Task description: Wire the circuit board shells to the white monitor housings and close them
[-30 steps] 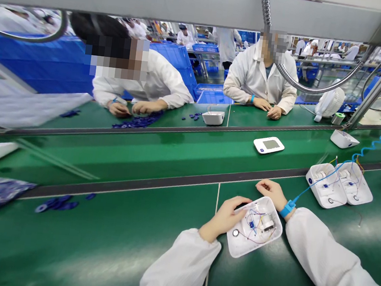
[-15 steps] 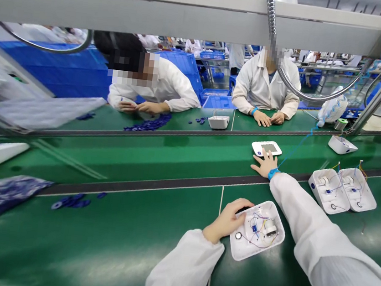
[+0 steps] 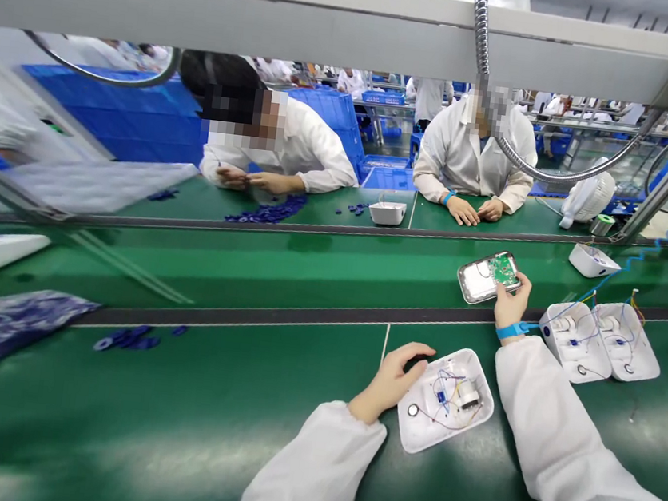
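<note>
My right hand [image 3: 510,303] pinches the right end of a white front cover [image 3: 476,281], lifted and tilted over the green strip. Its inner side faces me, with a green circuit board [image 3: 501,271] on it. My left hand [image 3: 392,382] is curled round the upper left corner of an open white housing [image 3: 442,436], thumb and fingers either side of the rim. The housing lies on the bench, its hollow side up. Inside sit a small blue board [image 3: 441,397], a cylindrical part [image 3: 467,395], a round disc [image 3: 413,411] and thin wires.
Two similar housings [image 3: 577,342] stand side by side at my right, with another white housing [image 3: 593,261] behind. Blue rings [image 3: 128,338] and a bag [image 3: 5,330] lie left. Two co-workers sit opposite. A blue coiled cord [image 3: 650,253] runs from my wristband. A metal hose [image 3: 536,171] hangs ahead.
My right hand has picked up the cover from the green strip and turned it over, so the circuit board shows instead of the screen. My left hand stays at the housing, its grip slightly looser.
</note>
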`<state>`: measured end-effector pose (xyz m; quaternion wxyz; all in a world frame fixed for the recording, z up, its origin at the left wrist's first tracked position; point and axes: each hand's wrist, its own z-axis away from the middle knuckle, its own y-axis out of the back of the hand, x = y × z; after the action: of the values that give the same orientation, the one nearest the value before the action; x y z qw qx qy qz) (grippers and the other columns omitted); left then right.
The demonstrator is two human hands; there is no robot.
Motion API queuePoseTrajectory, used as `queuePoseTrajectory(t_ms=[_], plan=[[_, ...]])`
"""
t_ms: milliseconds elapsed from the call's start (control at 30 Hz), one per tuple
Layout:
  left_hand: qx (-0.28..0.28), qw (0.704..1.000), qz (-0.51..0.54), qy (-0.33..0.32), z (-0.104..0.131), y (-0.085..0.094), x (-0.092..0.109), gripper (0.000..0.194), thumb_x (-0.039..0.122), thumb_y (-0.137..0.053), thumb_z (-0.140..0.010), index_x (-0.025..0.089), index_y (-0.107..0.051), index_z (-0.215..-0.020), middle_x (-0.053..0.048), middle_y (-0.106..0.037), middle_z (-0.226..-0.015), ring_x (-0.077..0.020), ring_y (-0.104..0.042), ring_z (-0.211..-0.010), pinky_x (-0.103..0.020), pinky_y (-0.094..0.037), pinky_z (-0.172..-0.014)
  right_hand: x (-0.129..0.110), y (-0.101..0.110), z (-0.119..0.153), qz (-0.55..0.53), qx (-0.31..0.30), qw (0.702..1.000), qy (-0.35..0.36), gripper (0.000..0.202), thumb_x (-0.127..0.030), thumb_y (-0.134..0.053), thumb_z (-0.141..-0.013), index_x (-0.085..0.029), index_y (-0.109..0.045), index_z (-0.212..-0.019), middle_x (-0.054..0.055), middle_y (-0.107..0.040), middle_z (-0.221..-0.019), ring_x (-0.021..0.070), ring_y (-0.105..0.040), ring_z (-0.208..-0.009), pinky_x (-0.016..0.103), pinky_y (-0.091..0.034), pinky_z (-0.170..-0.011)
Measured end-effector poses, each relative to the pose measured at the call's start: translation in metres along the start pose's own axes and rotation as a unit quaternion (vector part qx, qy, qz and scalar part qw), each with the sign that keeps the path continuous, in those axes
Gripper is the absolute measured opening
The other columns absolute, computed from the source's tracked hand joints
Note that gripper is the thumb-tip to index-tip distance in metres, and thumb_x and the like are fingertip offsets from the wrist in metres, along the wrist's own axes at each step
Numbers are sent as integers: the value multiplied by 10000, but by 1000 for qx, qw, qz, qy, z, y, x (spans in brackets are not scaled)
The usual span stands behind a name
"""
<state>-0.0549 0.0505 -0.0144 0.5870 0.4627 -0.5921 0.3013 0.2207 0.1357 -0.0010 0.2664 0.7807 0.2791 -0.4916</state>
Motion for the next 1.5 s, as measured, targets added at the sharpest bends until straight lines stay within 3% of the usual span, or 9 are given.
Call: queuePoseTrajectory(t_ms=[133, 200, 367, 600, 733, 933, 1133, 1333, 1500], plan=[[96, 993, 73, 20, 1, 3, -3, 402, 531, -548, -896, 186, -720, -1009, -112, -724, -1057, -262, -664, -1021, -446, -501, -985, -53, 12, 3, -64, -78, 994, -43, 615, -324, -552, -824, -181, -365, -1392, 89, -675, -1019, 173, -645, -731, 298, -546, -638], [99, 984, 145, 29, 6, 5, 4, 590, 659, -386, -922, 185, -681, -1114, -138, -710, -1139, -294, -658, -1098, -490, -500, -1001, -90, 18, 20, -181, -237, 952, -71, 634, -309, -634, -798, -247, -396, -1382, 77, -676, -1094, 182, -670, -806, 296, -555, -665], [-83, 885, 448, 96, 33, 8, 31, 1056, 983, -199, -677, 265, -513, -1385, -135, -602, -1379, -428, -524, -1311, -614, -463, -1001, -147, 19, 89, -161, -505, 848, -14, 506, -261, -630, -833, -264, -495, -1320, 55, -657, -1172, 142, -662, -738, 302, -555, -680], [-87, 850, 514, 79, 33, 26, 33, 1034, 894, -466, -654, 200, -452, -1421, -215, -544, -1425, -493, -553, -1238, -687, -435, -980, -139, 29, 91, 42, -423, 895, 132, 491, -345, -649, -877, -252, -526, -1344, 99, -603, -1352, 216, -652, -1019, 369, -519, -828], [6, 844, 536, 28, 23, 37, 23, 869, 652, -555, -728, 166, -428, -1437, -208, -531, -1441, -432, -534, -1291, -672, -309, -1123, -145, 45, 92, 145, -488, 843, 173, 231, -389, -629, -906, -237, -666, -1076, 57, -722, -993, 215, -681, -867, 349, -488, -763], [48, 832, 551, 31, 19, 33, 23, 839, 528, -565, -716, 111, -439, -1433, -223, -553, -1418, -427, -580, -1239, -654, -307, -1142, -150, 65, 102, 351, -478, 777, 212, 525, -606, -773, -723, -234, -689, -1083, 81, -696, -756, 261, -648, -672, 330, -365, -579], [31, 859, 510, 31, 23, 20, 40, 782, 279, -576, -646, 132, -479, -1407, -189, -598, -1372, -455, -577, -1231, -706, -318, -1112, -146, 69, 81, 189, -613, 754, 140, 164, -272, -710, -782, -254, -693, -944, -18, -678, -670, 157, -601, -591, 277, -404, -588], [9, 852, 519, 62, 28, 2, 37, 751, 281, -565, -654, 122, -500, -1385, -178, -599, -1382, -454, -559, -1261, -682, -366, -1099, -126, 45, 94, -89, -639, 747, -164, 262, -367, -804, -697, -182, -692, -845, 4, -704, -738, 154, -662, -691, 300, -532, -696], [32, 842, 532, 81, 27, -6, 31, 763, 322, -525, -661, 67, -500, -1379, -189, -666, -1279, -437, -570, -1254, -636, -399, -1094, -122, 38, 107, -132, -620, 749, -193, 277, -384, -810, -721, -181, -704, -877, -18, -661, -713, 112, -593, -624, 274, -497, -654]])
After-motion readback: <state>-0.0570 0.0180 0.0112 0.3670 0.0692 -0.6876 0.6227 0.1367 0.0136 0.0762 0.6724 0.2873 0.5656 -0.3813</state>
